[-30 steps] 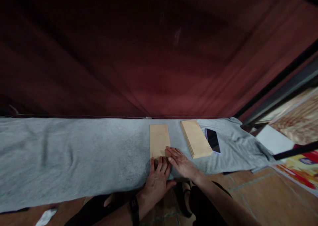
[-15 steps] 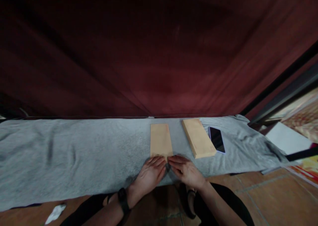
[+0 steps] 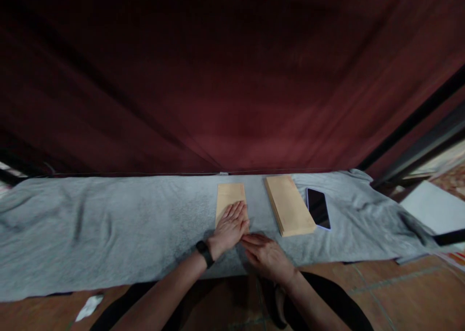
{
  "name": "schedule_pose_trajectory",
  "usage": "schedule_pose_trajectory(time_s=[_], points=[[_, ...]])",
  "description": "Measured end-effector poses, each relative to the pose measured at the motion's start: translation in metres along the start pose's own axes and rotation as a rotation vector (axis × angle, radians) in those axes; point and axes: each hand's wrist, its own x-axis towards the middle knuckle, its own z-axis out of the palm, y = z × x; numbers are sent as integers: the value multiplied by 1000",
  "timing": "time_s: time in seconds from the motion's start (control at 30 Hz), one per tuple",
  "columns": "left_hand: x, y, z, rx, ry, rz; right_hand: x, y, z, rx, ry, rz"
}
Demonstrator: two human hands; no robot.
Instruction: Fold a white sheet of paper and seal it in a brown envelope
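A brown paper envelope (image 3: pixel 229 191) lies lengthwise on the grey cloth, its near part covered by my hands. My left hand (image 3: pixel 231 224) rests flat across the envelope's middle, fingers stretched forward and holding nothing. At the near right corner, my right hand (image 3: pixel 267 254) touches the paper with its fingertips, its fingers straight and side by side. Its thumb is low beside them and partly hidden. To the right lies a stack of similar brown envelopes (image 3: pixel 290 207), apart from both hands.
A phone (image 3: pixel 318 208) in a light purple case lies just right of the stack. The grey cloth (image 3: pixel 145 224) covers a long narrow surface below a dark red backdrop (image 3: pixel 232 103). White crumpled paper (image 3: pixel 89 307) is on the tiled floor at left.
My left hand has slid forward from the near end onto the envelope's middle. My right hand has moved slightly left and nearer to me, staying at the near end.
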Motion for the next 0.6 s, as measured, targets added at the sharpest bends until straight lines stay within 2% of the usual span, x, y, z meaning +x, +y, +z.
schedule_pose_trajectory(time_s=[0.13, 0.3, 0.43, 0.6], points=[[32, -7, 7, 26, -3, -92, -1, -1, -2, -5, 23, -10], [53, -16, 6, 48, 15, -188, -1, -1, -2, 15, 49, -20], [56, -22, 6, 64, 76, -308, 0, 1, 0, 25, 36, -2], [42, -30, 8, 84, 141, -389, 0, 4, 3, 39, 18, 26]])
